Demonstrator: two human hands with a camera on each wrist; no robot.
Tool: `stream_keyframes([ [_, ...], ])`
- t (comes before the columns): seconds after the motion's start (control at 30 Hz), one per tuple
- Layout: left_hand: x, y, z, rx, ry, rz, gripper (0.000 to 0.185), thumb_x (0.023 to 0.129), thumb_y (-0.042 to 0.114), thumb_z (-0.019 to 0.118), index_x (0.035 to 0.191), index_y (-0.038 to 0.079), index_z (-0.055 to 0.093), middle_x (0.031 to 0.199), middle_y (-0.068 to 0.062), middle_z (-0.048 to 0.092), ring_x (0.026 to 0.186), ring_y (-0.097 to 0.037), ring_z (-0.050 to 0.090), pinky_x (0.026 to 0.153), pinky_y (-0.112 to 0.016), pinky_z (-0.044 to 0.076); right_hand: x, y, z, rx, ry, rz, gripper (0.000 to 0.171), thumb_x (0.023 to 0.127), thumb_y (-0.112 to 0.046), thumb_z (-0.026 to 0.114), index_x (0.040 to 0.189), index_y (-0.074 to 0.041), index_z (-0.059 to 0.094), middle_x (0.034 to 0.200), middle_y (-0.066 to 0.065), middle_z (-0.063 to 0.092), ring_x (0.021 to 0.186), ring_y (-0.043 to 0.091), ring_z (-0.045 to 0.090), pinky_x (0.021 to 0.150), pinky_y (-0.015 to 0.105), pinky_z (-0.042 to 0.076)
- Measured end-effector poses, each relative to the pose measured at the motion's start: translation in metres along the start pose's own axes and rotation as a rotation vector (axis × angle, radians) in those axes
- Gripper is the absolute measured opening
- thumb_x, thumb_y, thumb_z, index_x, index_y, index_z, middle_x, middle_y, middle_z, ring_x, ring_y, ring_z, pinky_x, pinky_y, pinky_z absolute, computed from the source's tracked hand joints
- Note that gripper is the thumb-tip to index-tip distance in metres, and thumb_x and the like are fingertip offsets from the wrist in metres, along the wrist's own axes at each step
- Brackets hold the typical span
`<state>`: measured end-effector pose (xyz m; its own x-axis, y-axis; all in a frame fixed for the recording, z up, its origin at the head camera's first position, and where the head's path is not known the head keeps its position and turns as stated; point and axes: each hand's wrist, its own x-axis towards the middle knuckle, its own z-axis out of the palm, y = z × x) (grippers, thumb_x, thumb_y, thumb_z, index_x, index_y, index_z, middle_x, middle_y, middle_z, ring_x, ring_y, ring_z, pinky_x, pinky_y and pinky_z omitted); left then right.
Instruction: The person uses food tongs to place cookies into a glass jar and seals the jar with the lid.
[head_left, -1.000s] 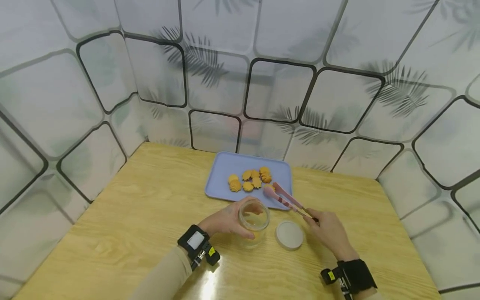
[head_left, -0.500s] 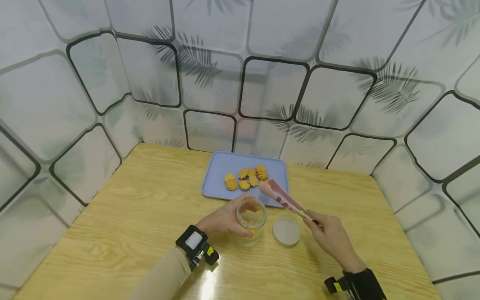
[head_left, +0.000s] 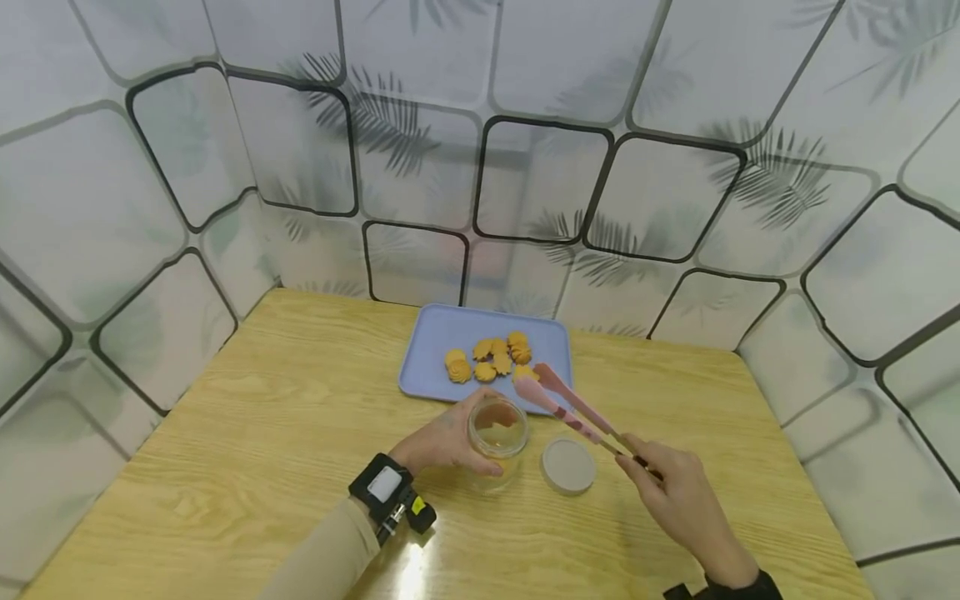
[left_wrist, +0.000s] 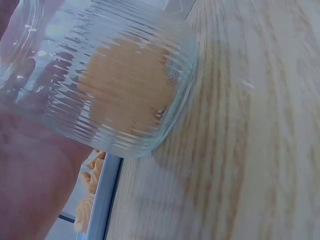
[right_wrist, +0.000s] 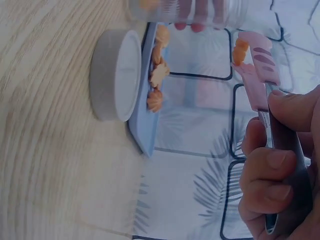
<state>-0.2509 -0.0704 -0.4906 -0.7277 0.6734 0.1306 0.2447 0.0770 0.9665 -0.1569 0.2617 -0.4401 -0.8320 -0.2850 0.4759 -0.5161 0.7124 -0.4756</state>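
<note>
My left hand (head_left: 450, 437) holds a ribbed glass jar (head_left: 495, 483), its mouth uncovered and facing up. Through the glass in the left wrist view, a golden cookie (left_wrist: 127, 85) lies near the bottom. My right hand (head_left: 686, 496) grips metal tongs (head_left: 577, 424) with pink tips. Between those tips, in the right wrist view, sits a small orange cookie (right_wrist: 241, 51). The tongs are raised above the front right corner of a blue tray (head_left: 427, 333), to the right of the jar. Several cookies (head_left: 485, 372) lie on that tray.
A round whitish lid (head_left: 567, 465) lies flat on the wooden table (head_left: 300, 400), right of the jar and below the tongs. Patterned wall covering (head_left: 420, 183) stands behind the table and along both sides.
My right hand has drawn back a little toward the lower right, and the tongs have come up off the tray with the cookie. The left hand keeps its hold on the jar.
</note>
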Motion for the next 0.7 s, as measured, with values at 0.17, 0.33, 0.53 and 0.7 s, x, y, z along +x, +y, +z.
stream_keyframes([
  [0.17,0.0,0.002,0.001,-0.018,-0.004,-0.007,0.086,0.071,0.007,0.092,0.14,0.017,0.042,0.137,-0.009,0.06,0.13,-0.025,0.053,0.114,-0.052,0.04,-0.009,-0.013,-0.003,-0.012,0.038,-0.087,0.029,0.086,0.008,0.073,0.115,0.007,0.074,0.065,-0.019,0.049,0.05,-0.01,0.029,0.043,0.009,0.029],
  [0.33,0.0,0.004,0.002,0.053,0.017,-0.066,0.094,0.071,0.014,0.093,0.147,0.017,0.038,0.145,-0.012,0.051,0.136,-0.031,0.047,0.11,-0.052,0.043,-0.018,-0.022,-0.003,-0.037,0.06,-0.12,0.031,0.081,0.01,0.076,0.112,0.006,0.075,0.066,-0.022,0.044,0.053,-0.012,0.027,0.044,0.006,0.026],
  [0.53,-0.002,0.004,0.001,0.059,0.022,-0.111,0.096,0.072,0.018,0.093,0.149,0.02,0.036,0.147,-0.013,0.045,0.134,-0.031,0.048,0.103,-0.043,0.05,-0.025,-0.027,-0.001,0.033,0.041,-0.14,0.034,0.082,0.011,0.075,0.114,0.002,0.075,0.067,-0.021,0.045,0.053,-0.012,0.028,0.045,0.005,0.027],
  [0.7,-0.003,0.003,0.0,0.016,0.011,-0.104,0.093,0.073,0.014,0.092,0.148,0.026,0.038,0.146,-0.009,0.047,0.133,-0.028,0.049,0.103,-0.04,0.049,-0.026,-0.028,0.0,0.053,0.021,-0.149,0.035,0.083,0.011,0.074,0.117,0.002,0.074,0.066,-0.02,0.045,0.054,-0.013,0.028,0.045,0.005,0.028],
])
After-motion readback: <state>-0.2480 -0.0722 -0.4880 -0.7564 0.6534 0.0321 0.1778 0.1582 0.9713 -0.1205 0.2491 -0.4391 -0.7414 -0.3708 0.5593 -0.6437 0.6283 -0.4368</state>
